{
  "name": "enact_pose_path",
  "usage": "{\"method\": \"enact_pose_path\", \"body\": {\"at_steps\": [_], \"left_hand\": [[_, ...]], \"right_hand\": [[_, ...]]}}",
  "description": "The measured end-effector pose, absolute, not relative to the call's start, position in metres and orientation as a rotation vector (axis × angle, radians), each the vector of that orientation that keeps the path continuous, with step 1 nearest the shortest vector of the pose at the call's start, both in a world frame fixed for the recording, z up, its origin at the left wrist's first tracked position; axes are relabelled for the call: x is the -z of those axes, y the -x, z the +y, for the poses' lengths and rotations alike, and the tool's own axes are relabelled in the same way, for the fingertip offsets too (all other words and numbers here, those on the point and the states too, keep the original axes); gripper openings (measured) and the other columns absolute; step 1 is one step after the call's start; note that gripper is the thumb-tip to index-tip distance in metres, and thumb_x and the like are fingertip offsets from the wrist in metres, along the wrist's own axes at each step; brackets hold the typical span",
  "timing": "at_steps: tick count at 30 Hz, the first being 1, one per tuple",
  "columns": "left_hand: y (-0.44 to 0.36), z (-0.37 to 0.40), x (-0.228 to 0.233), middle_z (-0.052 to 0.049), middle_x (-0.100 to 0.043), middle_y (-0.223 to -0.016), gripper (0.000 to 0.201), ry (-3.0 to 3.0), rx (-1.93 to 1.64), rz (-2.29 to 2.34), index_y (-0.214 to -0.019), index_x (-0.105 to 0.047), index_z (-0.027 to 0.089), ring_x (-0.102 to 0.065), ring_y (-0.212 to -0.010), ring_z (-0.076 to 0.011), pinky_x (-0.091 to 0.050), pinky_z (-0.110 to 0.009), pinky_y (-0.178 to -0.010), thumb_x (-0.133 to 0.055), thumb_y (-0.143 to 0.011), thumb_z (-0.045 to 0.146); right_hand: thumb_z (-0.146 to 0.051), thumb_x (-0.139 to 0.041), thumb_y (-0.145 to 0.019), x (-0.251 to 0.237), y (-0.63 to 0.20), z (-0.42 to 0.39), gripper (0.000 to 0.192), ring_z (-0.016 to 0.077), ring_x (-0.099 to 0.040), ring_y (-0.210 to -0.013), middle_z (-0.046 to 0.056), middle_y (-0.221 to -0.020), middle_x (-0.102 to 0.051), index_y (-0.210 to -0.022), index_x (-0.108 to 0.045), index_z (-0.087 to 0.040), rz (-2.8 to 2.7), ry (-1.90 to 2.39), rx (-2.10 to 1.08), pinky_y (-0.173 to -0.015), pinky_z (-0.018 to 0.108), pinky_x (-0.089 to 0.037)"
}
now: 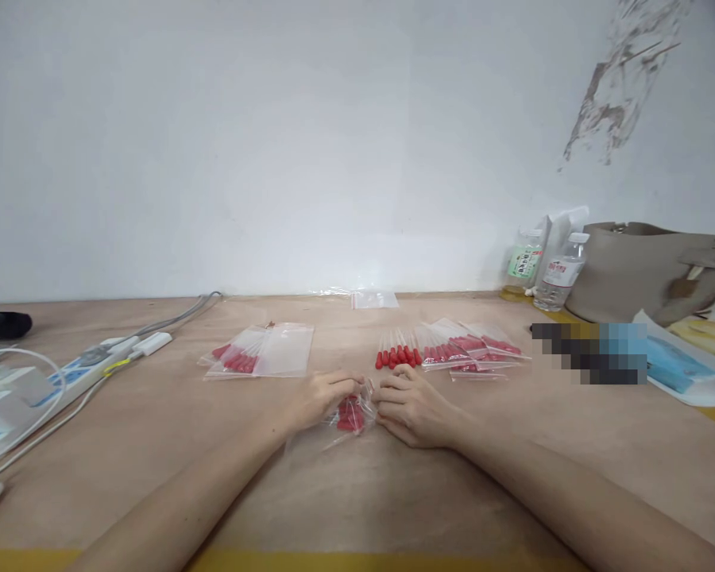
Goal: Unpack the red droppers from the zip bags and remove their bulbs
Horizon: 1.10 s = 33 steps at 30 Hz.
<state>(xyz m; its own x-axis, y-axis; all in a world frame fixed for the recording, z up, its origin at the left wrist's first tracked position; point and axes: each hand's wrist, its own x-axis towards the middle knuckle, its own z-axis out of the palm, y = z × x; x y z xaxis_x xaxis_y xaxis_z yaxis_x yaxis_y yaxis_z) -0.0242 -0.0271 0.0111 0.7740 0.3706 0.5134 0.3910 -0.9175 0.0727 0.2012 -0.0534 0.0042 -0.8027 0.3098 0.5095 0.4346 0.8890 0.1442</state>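
At the middle of the table, a clear plastic bag [366, 413] holds several droppers with red bulbs [350, 415]. My left hand [327, 397] pinches the bag's upper left edge with bent fingers. On the other side, my right hand [411, 407] has its fingers curled against the bag's upper right edge; the fingertips are partly hidden. Just beyond my right hand lies a row of loose droppers [398, 355], red bulbs towards me. Filled bags of droppers [473, 349] overlap to the right of that row. More bagged droppers [238, 359] lie at the left beside flat, translucent bags [284, 349].
A power strip [77, 377] with plugs and cables runs along the left. Two plastic bottles [563, 274] and a grey-brown handbag [649, 270] stand at the back right. A blue-and-white packet [685, 365] lies near them. Another small bag [375, 299] lies by the wall.
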Motion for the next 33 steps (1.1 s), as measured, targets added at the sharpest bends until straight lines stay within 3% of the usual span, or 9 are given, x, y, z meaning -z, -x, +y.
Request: {"method": "enact_pose_path", "body": {"at_steps": [3,7,10,13,16,21,27,33], "left_hand": [[0.026,-0.026,-0.012,-0.006,-0.059,-0.106,0.022,2.930,0.897,-0.672,-0.095,-0.056,0.017,-0.057,-0.093,-0.0113,-0.045,-0.021,-0.079,-0.035,-0.088,0.014],[0.024,-0.032,-0.027,-0.006,-0.060,-0.104,0.023,3.005,0.770,-0.844,-0.103,-0.055,0.019,-0.058,-0.092,-0.0145,-0.045,-0.025,-0.078,-0.037,-0.089,0.022],[0.028,-0.045,-0.043,-0.006,-0.058,-0.110,0.040,3.092,0.631,-1.109,-0.126,-0.037,0.023,-0.056,-0.098,-0.0179,-0.045,-0.030,-0.082,-0.042,-0.087,0.033],[0.040,-0.060,-0.045,-0.009,-0.045,-0.129,0.061,3.184,0.495,-1.267,-0.134,-0.023,0.025,-0.046,-0.115,-0.0224,-0.041,-0.036,-0.091,-0.049,-0.082,0.041],[0.053,-0.072,-0.028,-0.009,-0.036,-0.135,0.063,3.198,0.478,-1.312,-0.135,-0.023,0.024,-0.038,-0.121,-0.0248,-0.036,-0.040,-0.097,-0.051,-0.081,0.042],[0.055,-0.072,-0.004,-0.008,-0.044,-0.129,0.055,3.133,0.766,-1.347,-0.131,-0.030,0.024,-0.045,-0.114,-0.0220,-0.038,-0.039,-0.095,-0.050,-0.082,0.037],[0.042,-0.057,-0.005,-0.007,-0.051,-0.122,0.049,3.120,0.925,-1.319,-0.125,-0.038,0.022,-0.049,-0.109,-0.0203,-0.040,-0.036,-0.092,-0.053,-0.080,0.036],[0.040,-0.055,-0.003,-0.006,-0.054,-0.117,0.044,3.115,0.993,-1.294,-0.120,-0.043,0.022,-0.051,-0.105,-0.0193,-0.041,-0.034,-0.090,-0.054,-0.080,0.036]], "right_hand": [[-0.024,-0.051,-0.076,-0.015,-0.201,-0.062,0.008,0.0150,-0.045,-0.081,0.002,-0.082,-0.059,-0.077,-0.056,-0.018,-2.603,0.664,0.053,-0.075,0.033,-0.031],[-0.019,-0.040,-0.083,-0.014,-0.194,-0.063,0.020,0.0140,-0.046,-0.078,0.000,-0.074,-0.058,-0.082,-0.060,-0.022,-2.466,0.904,-0.258,-0.074,0.031,-0.032],[-0.017,-0.046,-0.079,-0.001,-0.187,-0.058,0.018,0.0129,-0.048,-0.070,-0.002,-0.065,-0.058,-0.082,-0.062,-0.023,-2.306,0.962,-0.411,-0.073,0.029,-0.035],[-0.020,-0.052,-0.074,0.007,-0.183,-0.056,0.012,0.0110,-0.049,-0.060,-0.003,-0.063,-0.059,-0.078,-0.064,-0.021,-2.175,0.993,-0.602,-0.060,0.024,-0.036],[-0.028,-0.057,-0.074,0.003,-0.181,-0.057,0.011,0.0104,-0.050,-0.057,-0.004,-0.060,-0.058,-0.076,-0.064,-0.021,-2.193,0.986,-0.675,-0.056,0.022,-0.035],[-0.039,-0.060,-0.071,-0.001,-0.176,-0.059,0.019,0.0105,-0.049,-0.058,-0.005,-0.058,-0.055,-0.070,-0.064,-0.020,-2.225,1.042,-0.600,-0.060,0.023,-0.033],[-0.036,-0.067,-0.065,0.007,-0.178,-0.053,0.025,0.0145,-0.051,-0.073,0.000,-0.076,-0.060,-0.085,-0.064,-0.022,-2.089,1.097,-0.552,-0.068,0.027,-0.036],[-0.037,-0.061,-0.072,0.010,-0.177,-0.050,0.029,0.0140,-0.050,-0.074,0.001,-0.081,-0.060,-0.096,-0.061,-0.021,-2.077,1.026,-0.616,-0.068,0.027,-0.037]]}}
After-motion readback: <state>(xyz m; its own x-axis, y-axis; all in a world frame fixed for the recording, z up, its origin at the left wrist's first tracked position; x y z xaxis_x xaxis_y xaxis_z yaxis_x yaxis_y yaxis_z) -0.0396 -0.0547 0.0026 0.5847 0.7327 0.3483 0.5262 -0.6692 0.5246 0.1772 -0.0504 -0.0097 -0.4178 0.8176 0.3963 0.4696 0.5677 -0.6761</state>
